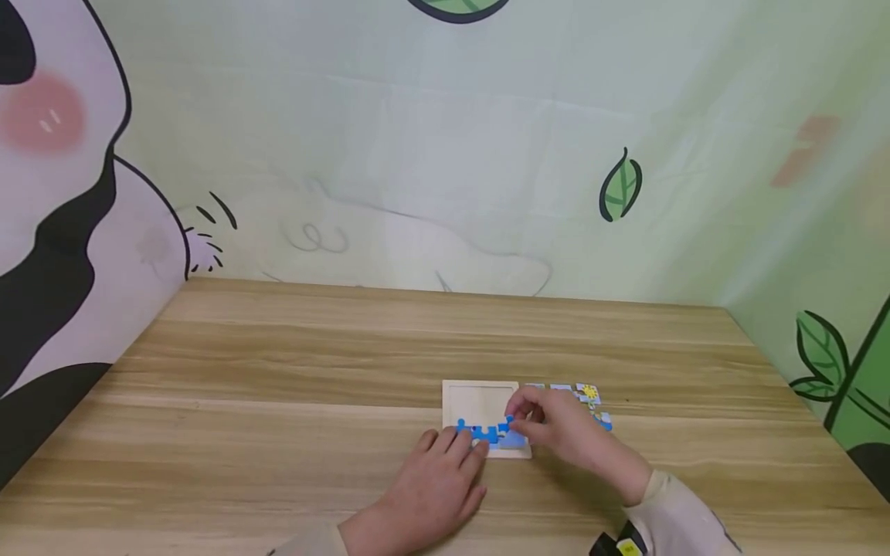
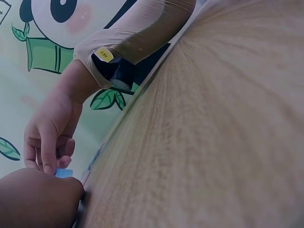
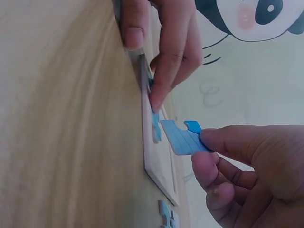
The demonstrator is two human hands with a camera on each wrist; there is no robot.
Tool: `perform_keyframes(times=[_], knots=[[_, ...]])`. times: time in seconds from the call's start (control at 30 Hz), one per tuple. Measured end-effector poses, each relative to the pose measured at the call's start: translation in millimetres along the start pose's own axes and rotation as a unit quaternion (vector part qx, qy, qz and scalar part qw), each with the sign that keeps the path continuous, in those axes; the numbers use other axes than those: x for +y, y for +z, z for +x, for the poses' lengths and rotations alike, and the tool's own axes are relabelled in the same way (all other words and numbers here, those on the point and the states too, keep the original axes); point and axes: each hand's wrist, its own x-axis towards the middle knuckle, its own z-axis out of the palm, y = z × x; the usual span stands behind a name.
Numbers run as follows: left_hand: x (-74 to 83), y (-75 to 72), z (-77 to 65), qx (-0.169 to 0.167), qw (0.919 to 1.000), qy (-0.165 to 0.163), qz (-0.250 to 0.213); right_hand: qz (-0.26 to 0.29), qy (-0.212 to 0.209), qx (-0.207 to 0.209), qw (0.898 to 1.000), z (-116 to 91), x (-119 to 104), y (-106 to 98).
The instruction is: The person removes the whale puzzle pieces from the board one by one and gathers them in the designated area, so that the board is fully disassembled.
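Note:
My right hand (image 1: 556, 423) pinches a blue puzzle piece (image 3: 183, 140) between thumb and index finger. In the right wrist view the piece is tilted and held just off the wooden puzzle tray (image 3: 159, 168). My left hand (image 1: 434, 479) lies over the tray's near left corner. Its fairly straight fingertips touch the blue puzzle pieces (image 1: 484, 434) along the near side inside the tray, partly hiding them. The tray's far part (image 1: 480, 401) shows bare wood. In the left wrist view the left hand (image 2: 40, 197) covers most of the work.
Several loose puzzle pieces (image 1: 587, 391), one with a yellow sun-like shape, lie right of the tray, partly behind the right hand. The wooden table (image 1: 243, 432) meets a printed wall cloth (image 1: 417, 154) at the back. A dark strap (image 2: 114, 71) circles the right sleeve.

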Motion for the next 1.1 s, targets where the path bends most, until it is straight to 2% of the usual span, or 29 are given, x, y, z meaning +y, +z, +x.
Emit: perform_keyframes(times=[0.43,0.83,1.1], knots=[[-1.6,2.3,-1.2,-0.005,0.9999,0.004,-0.014,0.063,0.031,-0.009,0.998,-11.9,5.6,-28.1],[-0.8,2.5,-0.9,-0.006,0.9999,0.004,-0.011,0.061,0.054,-0.006,0.997,-32.6,25.3,-51.3],[-1.6,0.8,-1.4,-0.012,0.9998,0.003,-0.016,0.065,0.070,-0.001,0.995,-46.4,41.5,-58.8]])
